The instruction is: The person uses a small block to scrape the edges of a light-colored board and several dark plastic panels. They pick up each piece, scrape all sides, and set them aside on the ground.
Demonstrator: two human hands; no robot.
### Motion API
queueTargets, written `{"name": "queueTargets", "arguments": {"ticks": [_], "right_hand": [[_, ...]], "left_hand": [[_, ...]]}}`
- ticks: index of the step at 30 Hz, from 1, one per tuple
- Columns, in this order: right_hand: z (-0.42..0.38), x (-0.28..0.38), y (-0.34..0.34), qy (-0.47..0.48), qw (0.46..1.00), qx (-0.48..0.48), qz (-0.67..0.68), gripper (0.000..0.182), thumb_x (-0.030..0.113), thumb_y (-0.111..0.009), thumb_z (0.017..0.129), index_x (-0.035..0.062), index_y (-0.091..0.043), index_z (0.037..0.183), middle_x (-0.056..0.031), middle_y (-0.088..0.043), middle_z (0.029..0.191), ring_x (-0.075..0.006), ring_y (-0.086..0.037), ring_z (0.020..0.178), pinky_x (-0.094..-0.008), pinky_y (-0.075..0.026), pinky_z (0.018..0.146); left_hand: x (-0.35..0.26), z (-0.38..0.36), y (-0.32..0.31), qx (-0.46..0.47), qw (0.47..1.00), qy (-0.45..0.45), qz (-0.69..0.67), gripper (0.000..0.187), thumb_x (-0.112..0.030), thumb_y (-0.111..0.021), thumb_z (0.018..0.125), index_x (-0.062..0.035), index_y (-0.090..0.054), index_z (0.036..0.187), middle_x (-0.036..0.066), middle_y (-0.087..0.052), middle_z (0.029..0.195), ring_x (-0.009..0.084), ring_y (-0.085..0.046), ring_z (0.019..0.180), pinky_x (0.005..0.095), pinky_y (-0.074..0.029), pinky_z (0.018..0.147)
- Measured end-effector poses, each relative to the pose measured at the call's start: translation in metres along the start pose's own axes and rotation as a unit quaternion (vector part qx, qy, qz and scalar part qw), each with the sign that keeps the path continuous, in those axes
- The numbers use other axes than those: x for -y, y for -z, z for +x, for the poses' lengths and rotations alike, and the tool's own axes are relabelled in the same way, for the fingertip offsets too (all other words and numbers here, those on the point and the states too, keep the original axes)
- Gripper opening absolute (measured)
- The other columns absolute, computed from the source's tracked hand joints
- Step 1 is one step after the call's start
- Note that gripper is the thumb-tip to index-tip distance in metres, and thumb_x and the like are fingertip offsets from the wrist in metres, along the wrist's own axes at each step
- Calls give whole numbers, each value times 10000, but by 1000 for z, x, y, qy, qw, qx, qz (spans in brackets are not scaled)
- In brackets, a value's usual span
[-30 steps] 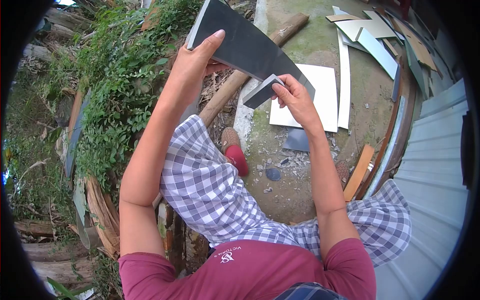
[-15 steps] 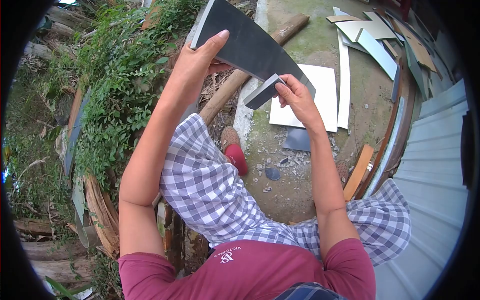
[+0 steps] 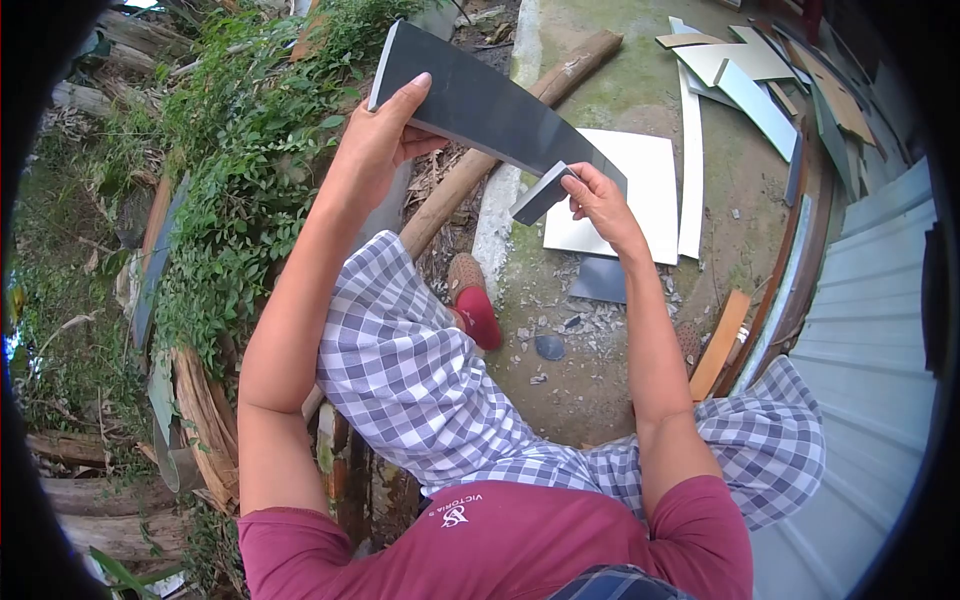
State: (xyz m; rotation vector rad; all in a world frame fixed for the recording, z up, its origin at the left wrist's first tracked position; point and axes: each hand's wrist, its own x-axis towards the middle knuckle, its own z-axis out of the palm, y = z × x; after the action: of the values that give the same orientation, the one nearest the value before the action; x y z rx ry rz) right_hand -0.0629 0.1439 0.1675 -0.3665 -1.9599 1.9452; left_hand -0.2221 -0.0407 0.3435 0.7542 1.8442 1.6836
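My left hand [image 3: 385,140] grips the near left end of a long dark grey board [image 3: 480,100], thumb on its face and fingers beneath. The board is held up at a slant, its far end reaching down to the right behind my right hand [image 3: 605,208]. Between that hand's thumb and fingers is a small dark rectangular offcut [image 3: 541,195] with a pale edge, overlapping the long board's lower edge in this view. Below them on the ground lie a white square panel [image 3: 655,185] and a dark grey piece [image 3: 600,278].
Small grey chips [image 3: 590,325] litter the concrete around a dark flake [image 3: 549,347]. A log [image 3: 450,195] lies behind my left forearm. Scrap boards [image 3: 755,100] pile up at the back right, beside a corrugated metal wall [image 3: 860,330]. Leafy plants [image 3: 250,190] grow at left.
The long board's left end has come down and slightly left with my left hand. My right hand, still holding the small offcut, has shifted a little right and down.
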Motion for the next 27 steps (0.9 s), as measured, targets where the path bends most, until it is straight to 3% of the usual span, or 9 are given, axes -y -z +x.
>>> {"name": "queueTargets", "arguments": {"ticks": [17, 27], "right_hand": [[-12, -65, 38, -150, 988, -17, 30, 328, 383, -549, 881, 83, -553, 1014, 52, -512, 786, -44, -496, 658, -203, -454, 598], [-22, -84, 50, -156, 982, -96, -51, 334, 377, -567, 861, 64, -574, 979, 5, -555, 745, -82, -503, 636, -228, -441, 562]], "left_hand": [[11, -13, 3, -13, 1000, 25, -4, 445, -350, -542, 882, 45, -509, 1084, 160, -598, 987, 261, -621, 887, 401, -495, 849], [12, -7, 0, -19, 1000, 13, 8, 447, -362, -542, 879, 34, -509, 1083, 132, -591, 960, 229, -611, 861, 381, -505, 816]]}}
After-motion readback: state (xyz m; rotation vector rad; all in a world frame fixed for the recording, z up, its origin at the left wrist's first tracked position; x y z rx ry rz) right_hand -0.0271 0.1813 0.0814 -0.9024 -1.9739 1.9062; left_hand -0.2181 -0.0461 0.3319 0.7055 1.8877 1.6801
